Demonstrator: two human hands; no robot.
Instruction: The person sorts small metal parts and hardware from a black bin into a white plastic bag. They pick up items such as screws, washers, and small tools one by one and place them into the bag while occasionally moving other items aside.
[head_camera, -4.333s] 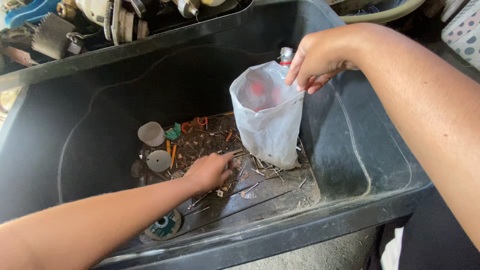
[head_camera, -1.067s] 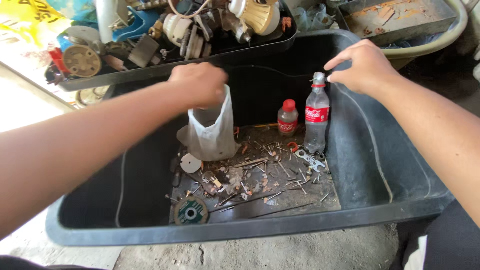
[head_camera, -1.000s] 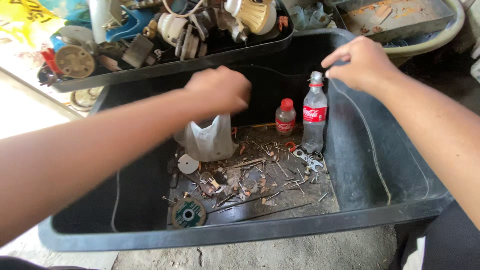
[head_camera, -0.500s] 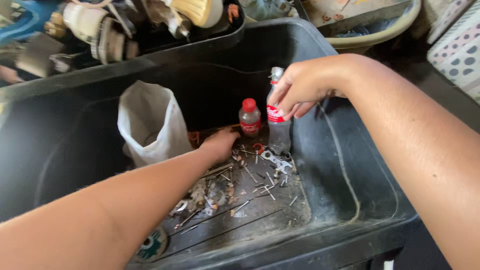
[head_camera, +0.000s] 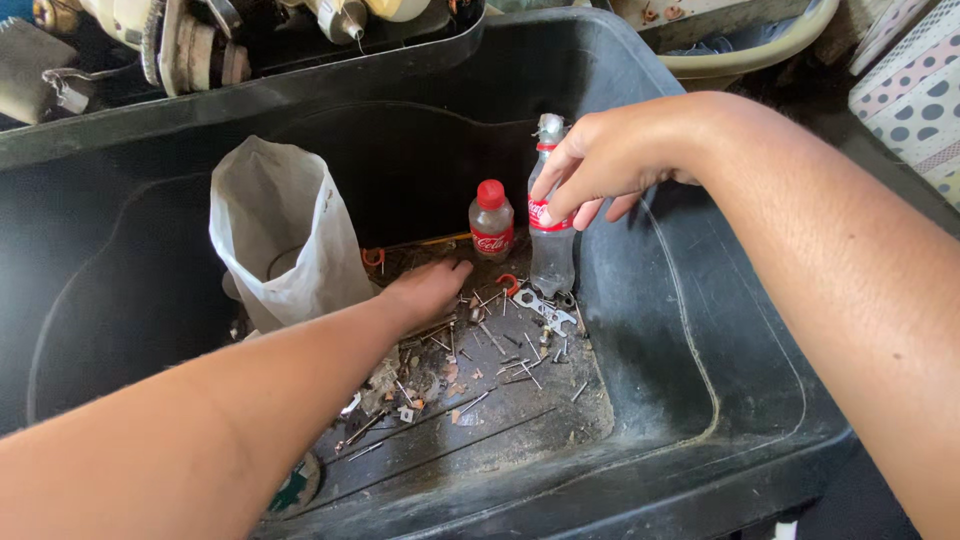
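Inside a large black plastic tub (head_camera: 700, 330), my left hand (head_camera: 425, 290) lies palm down on the littered bottom, fingers spread over nails and scraps. My right hand (head_camera: 600, 160) hovers at the neck of a tall clear bottle (head_camera: 550, 255) with a red label, fingers loosely curled beside it; whether they grip it is unclear. A short red-capped bottle (head_camera: 491, 225) stands just to its left. A white plastic bag (head_camera: 285, 240) stands open at the tub's left, apart from both hands.
Nails, screws, a small wrench (head_camera: 540, 305) and orange bits litter the tub floor. A green grinding disc (head_camera: 290, 490) lies near the front edge, partly hidden by my left arm. A black tray of old machine parts (head_camera: 190, 50) sits behind the tub.
My left hand let go of the bag, which now stands on its own, and dropped to the tub floor. My right hand moved from the tall bottle's cap to its neck.
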